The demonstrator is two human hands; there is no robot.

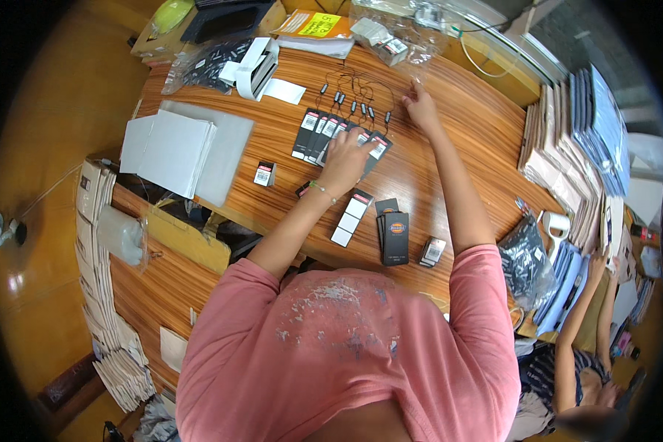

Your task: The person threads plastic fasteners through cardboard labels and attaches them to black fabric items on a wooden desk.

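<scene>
Black hang tags (303,140) with white stickers lie fanned in a row on the wooden table (464,177), their cords and small toggles stretching away from me. My left hand (344,158) rests on the right part of this row, fingers spread over the tags. To the right of the cords, my right hand (421,108) reaches out over the bare wood, fingers apart, holding nothing I can see. Nearer me are a long tag with blank white stickers (351,218), a stack of black tags (395,239) and a small pile of stickered cards (432,252). A small folded card (264,174) stands left of my left hand.
White sheets (169,151) lie at the left, beyond them a clear bag of black toggles (214,65). Folded garments in plastic (560,147) stack up at the right, near another bag of tag cords (527,258). A co-worker's arms (578,309) reach in at lower right.
</scene>
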